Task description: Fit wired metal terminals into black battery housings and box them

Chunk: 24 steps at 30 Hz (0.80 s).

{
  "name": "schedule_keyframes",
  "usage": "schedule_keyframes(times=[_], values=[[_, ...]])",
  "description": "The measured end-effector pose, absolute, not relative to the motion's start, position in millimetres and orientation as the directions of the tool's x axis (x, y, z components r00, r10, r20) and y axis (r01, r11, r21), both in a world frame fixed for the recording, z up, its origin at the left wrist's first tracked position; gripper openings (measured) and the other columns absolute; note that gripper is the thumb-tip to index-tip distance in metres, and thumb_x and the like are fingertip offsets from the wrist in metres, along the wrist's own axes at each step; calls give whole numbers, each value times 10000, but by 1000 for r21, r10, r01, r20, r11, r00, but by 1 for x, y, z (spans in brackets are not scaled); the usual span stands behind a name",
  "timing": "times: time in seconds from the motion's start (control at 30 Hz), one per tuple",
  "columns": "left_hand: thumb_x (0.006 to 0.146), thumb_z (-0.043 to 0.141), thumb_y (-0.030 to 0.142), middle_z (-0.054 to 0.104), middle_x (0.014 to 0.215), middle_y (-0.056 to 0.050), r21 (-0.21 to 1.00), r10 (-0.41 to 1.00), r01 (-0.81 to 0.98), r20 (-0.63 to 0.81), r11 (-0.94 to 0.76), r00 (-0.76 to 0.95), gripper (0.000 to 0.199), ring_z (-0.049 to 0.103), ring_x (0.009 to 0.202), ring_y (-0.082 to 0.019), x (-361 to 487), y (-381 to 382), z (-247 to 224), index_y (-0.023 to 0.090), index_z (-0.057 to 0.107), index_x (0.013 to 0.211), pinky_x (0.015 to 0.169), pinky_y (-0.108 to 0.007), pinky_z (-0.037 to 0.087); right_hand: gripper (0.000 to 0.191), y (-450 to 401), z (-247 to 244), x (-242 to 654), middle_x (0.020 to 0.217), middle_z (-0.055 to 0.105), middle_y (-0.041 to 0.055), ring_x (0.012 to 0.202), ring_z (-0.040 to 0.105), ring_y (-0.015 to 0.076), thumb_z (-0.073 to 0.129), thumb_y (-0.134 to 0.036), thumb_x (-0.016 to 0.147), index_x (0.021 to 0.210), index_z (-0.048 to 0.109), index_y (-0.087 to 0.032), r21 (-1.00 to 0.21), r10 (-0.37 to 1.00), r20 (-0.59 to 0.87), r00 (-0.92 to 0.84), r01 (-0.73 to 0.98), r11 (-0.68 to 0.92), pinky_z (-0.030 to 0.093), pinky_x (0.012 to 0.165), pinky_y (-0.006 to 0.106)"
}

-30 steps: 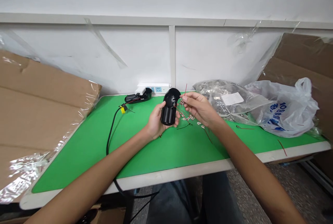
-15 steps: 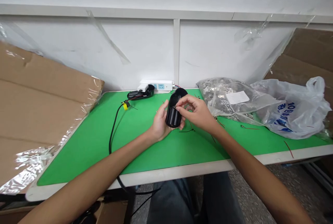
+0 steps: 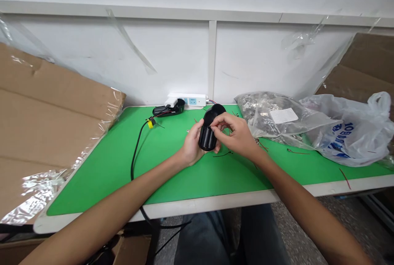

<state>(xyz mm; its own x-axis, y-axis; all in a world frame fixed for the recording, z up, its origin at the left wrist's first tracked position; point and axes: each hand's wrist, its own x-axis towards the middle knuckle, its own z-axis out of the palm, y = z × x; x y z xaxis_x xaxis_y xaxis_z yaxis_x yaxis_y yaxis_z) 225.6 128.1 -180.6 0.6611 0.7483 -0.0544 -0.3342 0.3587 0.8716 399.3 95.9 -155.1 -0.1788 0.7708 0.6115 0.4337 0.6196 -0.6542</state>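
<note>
My left hand (image 3: 193,145) is wrapped round a glossy black plastic housing (image 3: 207,138), rounded at its ends and hollow at the upper part. The housing is held tilted above the green table. At its middle, the thumb and forefinger of my right hand (image 3: 234,133) are pinched together on something tiny, perhaps a small metal piece, too small to name. A thin black wire (image 3: 222,155) lies on the table just below the hands. Behind and to the left rests a similar black housing (image 3: 166,110) with thin wires.
A white power strip (image 3: 197,100) stands against the wall. A black cable (image 3: 134,154) with a yellow connector (image 3: 150,123) runs over the front edge. Clear bags of metal parts (image 3: 261,109) and a white plastic bag (image 3: 353,129) sit right; a cardboard sheet (image 3: 55,121) leans left.
The whole view has shifted slightly, moving the scene a little to the right. My hands keep the same hold, with the right fingertips still at the middle of the housing.
</note>
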Motion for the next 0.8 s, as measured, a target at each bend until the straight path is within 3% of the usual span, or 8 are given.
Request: schedule_keyframes(times=[0.37,0.8], values=[[974,474,685,675,628,-102,884,759,-339,-26,321,651,618,645,568,-207,226,127,-177,122,708,872,576,-293,515,71,101,-162,399,924,713,17,798,663,141,608,-168,943,970,655,-213,-528,678,706,-206,485,697,517,765,282],[942,498,715,711,744,-105,874,767,-320,-88,366,635,623,667,599,-210,225,129,-181,125,695,943,585,-311,527,53,100,-161,398,904,710,11,782,688,138,626,-201,957,991,664,-215,-677,747,654,-118,350,648,540,723,268]])
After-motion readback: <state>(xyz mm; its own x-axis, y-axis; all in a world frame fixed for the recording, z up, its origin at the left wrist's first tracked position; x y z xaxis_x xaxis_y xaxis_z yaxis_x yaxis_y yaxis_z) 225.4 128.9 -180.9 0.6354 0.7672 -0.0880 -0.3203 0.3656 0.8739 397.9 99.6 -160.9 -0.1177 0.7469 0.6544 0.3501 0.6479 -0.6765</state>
